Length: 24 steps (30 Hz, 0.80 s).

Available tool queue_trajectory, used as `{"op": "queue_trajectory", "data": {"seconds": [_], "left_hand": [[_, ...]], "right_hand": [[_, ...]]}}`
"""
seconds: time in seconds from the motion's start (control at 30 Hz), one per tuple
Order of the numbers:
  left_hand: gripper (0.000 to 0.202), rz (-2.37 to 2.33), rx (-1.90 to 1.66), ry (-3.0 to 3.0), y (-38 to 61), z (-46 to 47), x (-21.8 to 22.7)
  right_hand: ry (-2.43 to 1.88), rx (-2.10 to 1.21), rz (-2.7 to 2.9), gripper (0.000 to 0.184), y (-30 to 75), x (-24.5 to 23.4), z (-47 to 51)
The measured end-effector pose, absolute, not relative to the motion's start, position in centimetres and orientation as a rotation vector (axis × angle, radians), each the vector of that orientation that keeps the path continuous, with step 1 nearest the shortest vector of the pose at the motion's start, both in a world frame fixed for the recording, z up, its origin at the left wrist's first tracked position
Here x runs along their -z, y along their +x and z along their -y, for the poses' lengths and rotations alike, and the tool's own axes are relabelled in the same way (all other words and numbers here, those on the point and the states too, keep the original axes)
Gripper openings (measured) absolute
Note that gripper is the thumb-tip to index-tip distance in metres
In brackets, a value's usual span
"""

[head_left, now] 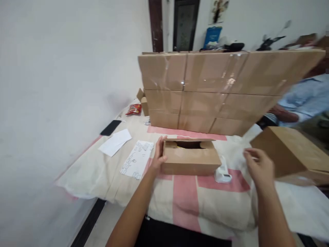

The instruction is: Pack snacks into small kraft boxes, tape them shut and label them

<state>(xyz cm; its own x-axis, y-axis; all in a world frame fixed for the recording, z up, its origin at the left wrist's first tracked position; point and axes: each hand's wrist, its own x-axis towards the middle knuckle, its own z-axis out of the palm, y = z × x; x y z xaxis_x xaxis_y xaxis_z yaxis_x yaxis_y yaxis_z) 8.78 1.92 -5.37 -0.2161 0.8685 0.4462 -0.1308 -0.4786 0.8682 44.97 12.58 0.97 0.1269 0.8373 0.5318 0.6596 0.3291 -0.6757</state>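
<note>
A small cardboard box (191, 168) lies on the cloth-covered surface in front of me, its top partly open with a dark gap along the back. My left hand (159, 156) grips the left end of this box, thumb toward the front and fingers up along the side. Off to the right, my right hand (259, 166) is raised apart from the box, fingers curled together; whether something small is pinched there cannot be made out. Between box and right hand sits a white handheld device (223, 174), possibly a tape dispenser or label tool.
Stacked taped cartons (205, 92) form a wall behind. A larger carton (293, 154) stands at right, near a person's sleeve (305, 97). On the left lie a marked paper sheet (137, 159), white papers (115, 142), a black phone (110, 127) and a red packet (134, 109).
</note>
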Motion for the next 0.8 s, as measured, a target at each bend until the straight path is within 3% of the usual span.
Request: {"op": "queue_trajectory", "data": {"seconds": [0.17, 0.3, 0.4, 0.5, 0.67, 0.8], "left_hand": [[0.067, -1.349, -1.715, 1.28, 9.4, -1.9, 2.4], [0.054, -1.9, -2.005, 1.825, 14.0, 0.7, -1.0], [0.049, -1.692, -1.666, 2.533, 18.3, 1.1, -1.8], [0.045, -1.585, -1.17, 2.747, 20.3, -0.8, -1.3], [0.039, -1.428, -1.209, 2.57, 20.1, -3.3, 0.7], [0.034, -0.787, -1.179, 2.482, 23.8, -2.5, 2.7]], "right_hand": [[-1.392, -0.716, 1.377, 0.03, 46.9, 4.3, -10.3], [-1.322, -0.977, 1.294, 0.031, 46.3, 5.6, -8.9], [-1.294, -1.13, 1.291, 0.033, 46.2, 5.1, -8.5], [-1.312, -1.231, 1.274, 0.037, 46.4, 4.5, -8.2], [-1.343, -1.545, 1.121, 0.037, 46.9, 2.9, -7.0], [-1.421, -1.679, 1.103, 0.031, 47.0, 0.6, -6.5]]}}
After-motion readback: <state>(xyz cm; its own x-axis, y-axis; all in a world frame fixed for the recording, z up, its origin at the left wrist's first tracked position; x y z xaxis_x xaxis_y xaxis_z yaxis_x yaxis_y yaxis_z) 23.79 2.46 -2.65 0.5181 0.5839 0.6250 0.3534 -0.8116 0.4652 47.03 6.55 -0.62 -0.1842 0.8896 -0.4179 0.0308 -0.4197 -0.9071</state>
